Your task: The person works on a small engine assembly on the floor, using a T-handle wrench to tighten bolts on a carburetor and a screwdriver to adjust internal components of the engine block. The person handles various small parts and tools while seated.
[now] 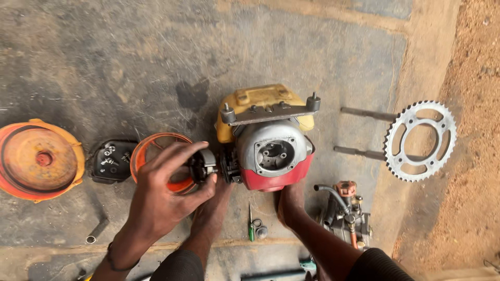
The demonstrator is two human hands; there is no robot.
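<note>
We see a left hand (164, 195) held just above the stained grey concrete floor (130, 57), near its front edge and a bit left of centre. Its thumb and fingers (179, 151) curl around a small black carburettor-like metal part (203, 165) and pinch it, the part right beside the left flank of a small engine (268, 143) with a grey cast metal housing, red lower shroud and yellow plastic tank. The engine sits at the floor's middle, a grey metal bracket across its top.

We see no right hand; we can't tell its fingers. Two bare feet show instead: one (211, 205) under the held part, one (290, 203) touching the red shroud's lower edge.

Behind the left hand lies an orange ribbed round plastic cover (151, 148). Left of it is a black plastic tray (110, 161) holding silver bolts, then a large worn orange round metal drum (39, 158) at the floor's left edge.

A green-handled screwdriver (250, 224) lies between the feet. A grey metal pump assembly (346, 211) with an orange cap stands near the front right. A silver toothed sprocket (421, 140) lies at the right edge, partly on sandy ground, over two dark metal rods (364, 113).
</note>
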